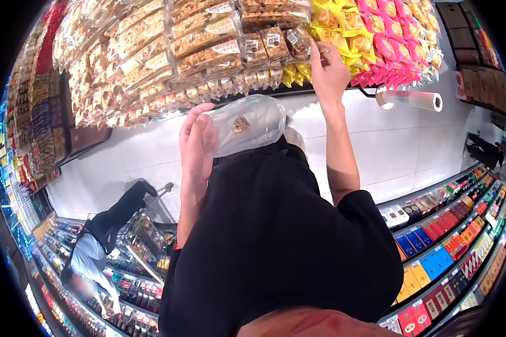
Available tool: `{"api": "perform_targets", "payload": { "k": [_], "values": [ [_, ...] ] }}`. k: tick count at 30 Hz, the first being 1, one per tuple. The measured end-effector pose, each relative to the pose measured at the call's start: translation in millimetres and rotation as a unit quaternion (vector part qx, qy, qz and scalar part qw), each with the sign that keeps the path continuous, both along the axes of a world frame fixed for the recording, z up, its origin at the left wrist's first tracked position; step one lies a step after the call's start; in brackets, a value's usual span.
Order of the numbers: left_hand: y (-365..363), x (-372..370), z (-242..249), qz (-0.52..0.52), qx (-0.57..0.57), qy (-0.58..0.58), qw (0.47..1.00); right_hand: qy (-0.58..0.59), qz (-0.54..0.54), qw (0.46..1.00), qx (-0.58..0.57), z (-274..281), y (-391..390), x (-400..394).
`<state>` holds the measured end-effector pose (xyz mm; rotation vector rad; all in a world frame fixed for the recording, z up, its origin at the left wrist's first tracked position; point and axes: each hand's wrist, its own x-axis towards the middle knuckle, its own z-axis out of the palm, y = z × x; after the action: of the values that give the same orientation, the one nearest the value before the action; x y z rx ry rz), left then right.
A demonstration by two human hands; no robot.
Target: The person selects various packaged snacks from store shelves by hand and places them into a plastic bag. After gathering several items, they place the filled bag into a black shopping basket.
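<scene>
My left hand (194,132) grips the edge of a clear plastic bag (258,126), which hangs open in front of my body. Inside the bag lies one small brown wrapped snack (240,125). Up at the display, my right hand (330,70) has its thumb and fingers closed on a wrapped nut bar (301,43) in clear film with a white label. Similar wrapped bars (266,44) lie just left of it. Yellow snack packets (351,28) sit right beside my right hand.
Rows of larger packaged bars (205,39) fill the display's left, pink packets (391,33) its right. A roll of plastic bags (413,100) juts from the front edge. Behind at left, a person (93,253) stands near shelves; boxed goods (427,269) line the right.
</scene>
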<state>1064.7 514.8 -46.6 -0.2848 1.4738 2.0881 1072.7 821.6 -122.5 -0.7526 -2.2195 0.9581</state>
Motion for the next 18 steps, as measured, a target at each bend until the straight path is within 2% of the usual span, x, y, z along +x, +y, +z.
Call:
{"api": "perform_targets", "payload": {
  "k": [1,4,8,14,18],
  "values": [
    [0.1,0.0,-0.4,-0.003,-0.001,0.000,1.000,-0.036,-0.001,0.999,0.013,9.1,-2.6,3.6],
    [0.8,0.2,-1.2,-0.013,-0.003,-0.002,1.000,0.063,0.024,0.982,0.175,-5.7,0.8,0.0],
    [-1.1,-1.2,-2.7,-0.020,-0.006,-0.009,1.000,0.037,0.107,0.948,0.298,-8.9,9.5,2.0],
    [3.0,0.5,2.7,-0.020,-0.021,-0.012,1.000,0.041,0.247,0.905,0.344,-20.4,16.0,0.7],
    [1.9,2.2,6.2,-0.015,-0.028,-0.013,0.999,0.072,0.263,0.918,0.287,-12.6,13.1,-0.1]
  ]
}}
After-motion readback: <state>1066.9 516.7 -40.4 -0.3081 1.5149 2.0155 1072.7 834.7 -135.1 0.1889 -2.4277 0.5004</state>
